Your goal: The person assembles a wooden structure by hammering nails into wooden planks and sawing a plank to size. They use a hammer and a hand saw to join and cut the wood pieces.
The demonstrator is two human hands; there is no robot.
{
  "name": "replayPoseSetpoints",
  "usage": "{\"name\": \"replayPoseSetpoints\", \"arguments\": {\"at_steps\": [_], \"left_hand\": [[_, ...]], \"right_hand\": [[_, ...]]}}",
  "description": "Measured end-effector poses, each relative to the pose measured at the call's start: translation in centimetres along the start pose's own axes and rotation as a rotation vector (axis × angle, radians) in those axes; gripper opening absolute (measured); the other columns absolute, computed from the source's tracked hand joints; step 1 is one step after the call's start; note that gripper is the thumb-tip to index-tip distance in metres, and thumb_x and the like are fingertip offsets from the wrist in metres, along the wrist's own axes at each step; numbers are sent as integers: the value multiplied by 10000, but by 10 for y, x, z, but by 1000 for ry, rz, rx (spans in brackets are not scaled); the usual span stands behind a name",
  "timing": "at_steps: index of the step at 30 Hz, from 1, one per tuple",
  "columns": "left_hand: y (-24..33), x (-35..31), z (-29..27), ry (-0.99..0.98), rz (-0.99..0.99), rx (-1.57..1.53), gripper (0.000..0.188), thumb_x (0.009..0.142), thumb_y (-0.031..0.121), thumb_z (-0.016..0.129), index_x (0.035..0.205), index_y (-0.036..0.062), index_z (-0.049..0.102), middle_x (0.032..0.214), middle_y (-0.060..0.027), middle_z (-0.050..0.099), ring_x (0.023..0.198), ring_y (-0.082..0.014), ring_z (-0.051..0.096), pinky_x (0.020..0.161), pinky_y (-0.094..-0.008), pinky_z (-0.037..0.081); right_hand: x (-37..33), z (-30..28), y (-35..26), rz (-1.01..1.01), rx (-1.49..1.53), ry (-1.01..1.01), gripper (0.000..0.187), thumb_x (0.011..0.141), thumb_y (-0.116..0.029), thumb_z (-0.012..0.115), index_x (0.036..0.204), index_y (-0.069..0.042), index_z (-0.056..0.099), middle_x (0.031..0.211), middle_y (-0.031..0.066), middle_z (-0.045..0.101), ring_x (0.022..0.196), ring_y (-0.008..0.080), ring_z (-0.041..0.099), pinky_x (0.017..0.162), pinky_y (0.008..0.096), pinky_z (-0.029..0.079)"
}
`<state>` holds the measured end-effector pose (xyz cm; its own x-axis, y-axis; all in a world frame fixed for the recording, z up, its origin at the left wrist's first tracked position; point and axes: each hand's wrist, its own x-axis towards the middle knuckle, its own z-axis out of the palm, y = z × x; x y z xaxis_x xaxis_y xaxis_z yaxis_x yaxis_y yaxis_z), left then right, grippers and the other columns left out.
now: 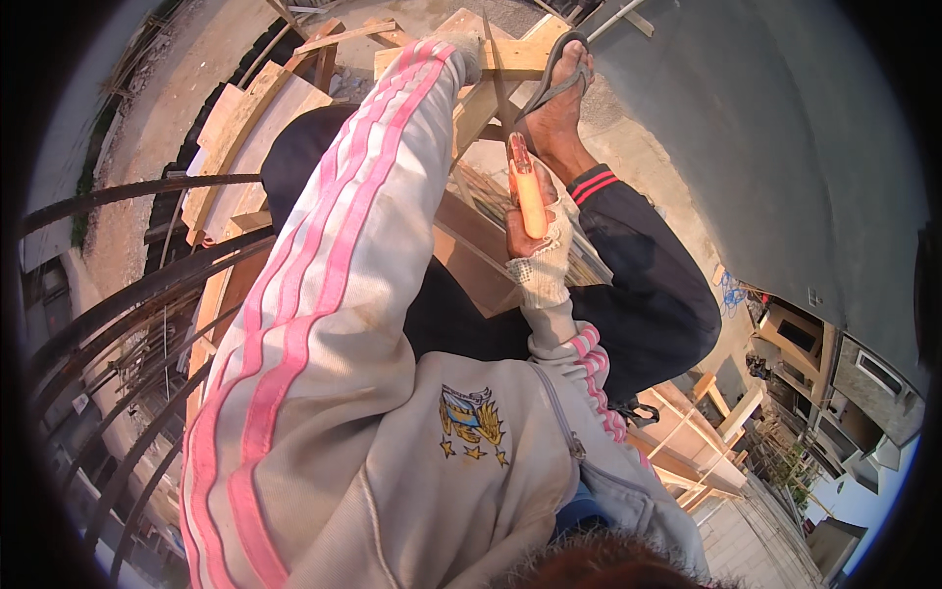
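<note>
In my right hand, which wears a whitish knitted glove with bare fingers, is the orange handle of a handsaw. The saw's thin blade points away from me and crosses a pale wooden plank. My left hand, in a grey glove, holds the plank down just left of the blade; its fingers are mostly hidden behind the sleeve. On the plank's right end rests my sandalled foot. Beneath lies another wooden beam, set at an angle.
Curved rusty steel bars rise close on my left. Boards and offcuts are stacked beyond my left knee, with more timber behind on the right. Thin wooden strips lie below my right hand. A grey wall stands to the right.
</note>
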<state>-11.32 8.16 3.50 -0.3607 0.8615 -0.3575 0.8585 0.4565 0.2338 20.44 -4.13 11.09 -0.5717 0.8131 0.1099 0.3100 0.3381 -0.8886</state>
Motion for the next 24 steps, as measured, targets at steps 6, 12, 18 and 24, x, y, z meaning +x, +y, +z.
{"name": "replayPoseSetpoints", "arguments": {"at_steps": [6, 12, 18, 24], "left_hand": [[-15, 12, 5, -88, 13, 58, 576, 682, 168, 774, 1246, 86, 691, 1147, -187, 741, 1101, -355, 713, 885, -444, 578], [-11, 11, 1, -32, -19, 39, 621, 665, 164, 787, 1269, 92, 664, 1144, -189, 740, 1103, -360, 709, 893, -452, 575], [-14, 10, 18, -34, -5, 34, 624, 681, 200, 795, 1281, 101, 659, 1176, -183, 732, 1140, -360, 695, 928, -443, 568], [-6, 11, 9, -16, -65, 57, 673, 682, 240, 824, 1317, 102, 650, 1238, -178, 715, 1194, -336, 675, 965, -439, 555]], "right_hand": [[26, 10, 17, 80, -100, -90, 558, 809, -8, 607, 1367, -16, 574, 1133, 131, 693, 960, 249, 685, 848, 337, 537], [1, 1, 22, -45, -45, -79, 655, 812, -19, 595, 1461, -19, 509, 1309, 141, 615, 1130, 275, 633, 968, 355, 508], [22, 31, 41, -53, 21, 45, 552, 832, -31, 604, 1384, -26, 574, 1119, 135, 656, 964, 250, 638, 868, 354, 518], [13, 12, 32, 131, -103, -78, 578, 828, -25, 616, 1403, -15, 558, 1193, 155, 643, 1052, 254, 644, 917, 343, 519]]}}
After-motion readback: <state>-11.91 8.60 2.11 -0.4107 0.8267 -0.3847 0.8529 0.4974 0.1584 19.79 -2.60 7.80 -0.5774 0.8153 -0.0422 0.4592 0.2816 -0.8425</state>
